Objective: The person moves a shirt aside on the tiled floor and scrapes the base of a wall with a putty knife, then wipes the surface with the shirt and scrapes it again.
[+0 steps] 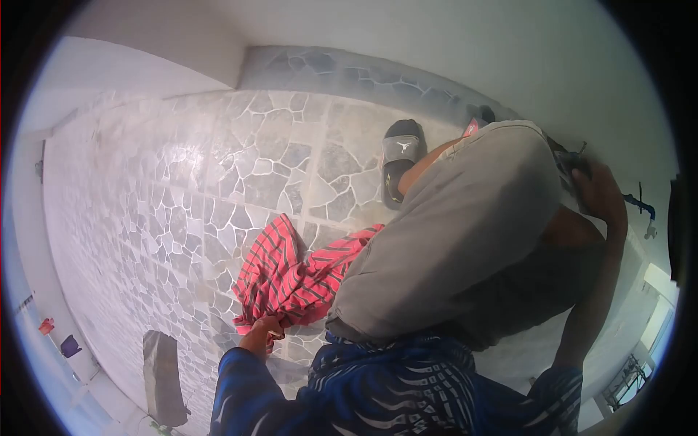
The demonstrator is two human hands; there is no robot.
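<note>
Left hand point(262, 333) clenched on the red striped cloth point(291, 272); right hand point(598, 190) grips a dark object point(571, 163) by the wall

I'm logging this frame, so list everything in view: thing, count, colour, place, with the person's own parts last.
striped cloth: one, red with dark stripes, bunched on the floor at centre
sandal: one in clear view, black with a grey strap, on the person's foot, upper centre
stone floor: one, grey and white crazy-paving pattern, across the left and middle
dark object: one, dark grey, on the floor at lower left; too blurred to identify
tap: one, blue, on the wall at far right
shorts: one, grey, over the raised knee
left hand: gripping the cloth's lower edge, blue patterned sleeve
right hand: beside the knee at right, on a small dark item
</note>
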